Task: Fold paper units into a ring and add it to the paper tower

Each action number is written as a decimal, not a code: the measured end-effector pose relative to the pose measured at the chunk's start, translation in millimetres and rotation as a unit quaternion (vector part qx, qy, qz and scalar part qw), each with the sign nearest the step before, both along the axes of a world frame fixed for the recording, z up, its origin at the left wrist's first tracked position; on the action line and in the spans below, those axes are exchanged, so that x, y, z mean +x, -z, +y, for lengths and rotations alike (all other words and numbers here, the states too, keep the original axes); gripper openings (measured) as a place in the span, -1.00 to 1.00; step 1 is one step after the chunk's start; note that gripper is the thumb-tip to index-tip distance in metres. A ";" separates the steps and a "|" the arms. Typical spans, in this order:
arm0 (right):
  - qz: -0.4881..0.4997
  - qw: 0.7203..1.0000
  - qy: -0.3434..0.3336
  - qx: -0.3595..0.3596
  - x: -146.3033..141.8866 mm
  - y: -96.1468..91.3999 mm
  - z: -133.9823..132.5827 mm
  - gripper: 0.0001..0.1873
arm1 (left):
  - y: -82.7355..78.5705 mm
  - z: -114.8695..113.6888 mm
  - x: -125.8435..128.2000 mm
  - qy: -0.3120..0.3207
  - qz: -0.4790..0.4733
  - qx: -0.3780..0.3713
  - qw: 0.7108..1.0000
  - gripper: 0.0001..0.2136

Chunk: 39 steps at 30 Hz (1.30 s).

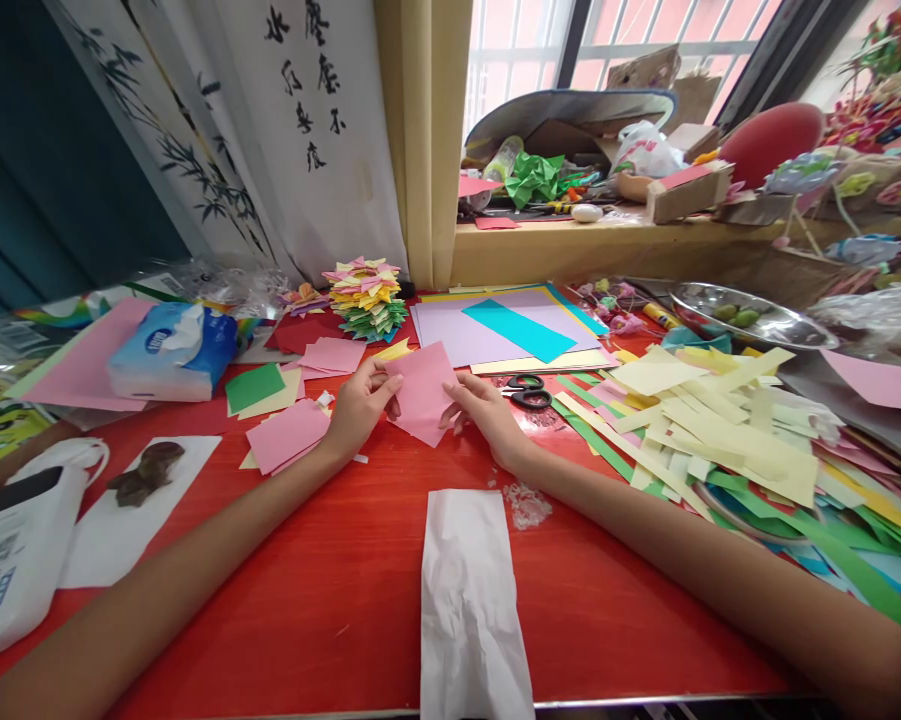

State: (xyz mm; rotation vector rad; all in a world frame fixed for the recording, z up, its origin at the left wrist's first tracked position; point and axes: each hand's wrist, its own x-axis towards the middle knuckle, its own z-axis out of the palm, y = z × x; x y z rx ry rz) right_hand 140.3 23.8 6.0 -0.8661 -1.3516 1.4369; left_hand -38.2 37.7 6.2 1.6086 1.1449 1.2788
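Between my two hands is a pink sheet of paper [422, 393], held a little above the red table. My left hand [360, 408] pinches its left edge, and my right hand [486, 415] grips the right edge with thumb and fingers. Left of my left hand lie pink paper pieces [289, 437] and a green square [255, 389] on pale yellow paper. Black-handled scissors [529, 391] rest just beyond my right hand. Behind the hands stands a tower of folded paper [367, 300] in pink, yellow and green.
Paper strips and offcuts [690, 420] pile up at the right, near a metal dish [754, 315]. A blue tissue pack [176, 350] stands at the left. White crumpled paper [471, 600] lies at the front. Large lilac sheets [450, 335] lie at the back.
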 end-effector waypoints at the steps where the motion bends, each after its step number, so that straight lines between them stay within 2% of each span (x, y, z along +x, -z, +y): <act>1: 0.006 1.000 -0.021 -0.002 -0.9 0.3 0.1 -0.74 | -0.8 -1.3 0.1 -0.008 -0.007 0.007 1.000 -0.80; 3: 0.022 0.999 -0.044 -0.011 -2.5 1.4 0.5 -0.75 | -2.3 -5.3 0.5 -0.030 0.012 0.032 0.999 -0.77; 6: 0.064 0.997 -0.027 -0.046 -2.9 3.5 1.8 -0.79 | -3.3 -12.4 1.3 -0.065 0.123 0.103 0.985 -0.76; 11: 0.146 0.986 -0.008 -0.079 -0.8 5.5 4.8 -0.86 | -0.2 -16.2 3.6 -0.053 0.298 0.283 0.910 -0.72; 14: 0.165 0.982 -0.014 -0.094 -0.1 4.3 4.8 -0.87 | 2.3 -14.6 4.8 -0.053 0.346 0.340 0.873 -0.70; 21: 0.198 0.975 -0.012 -0.102 1.0 3.1 4.8 -0.91 | 3.9 -14.5 4.2 -0.002 0.350 0.357 0.866 -0.66; 27: 0.224 0.969 -0.011 -0.104 1.3 4.9 6.8 -0.84 | 4.2 -15.0 4.5 0.004 0.348 0.350 0.870 -0.66; 39: 0.245 0.965 -0.025 -0.093 1.3 6.7 6.1 -0.83 | 7.8 -14.4 4.5 0.033 0.351 0.368 0.860 -0.67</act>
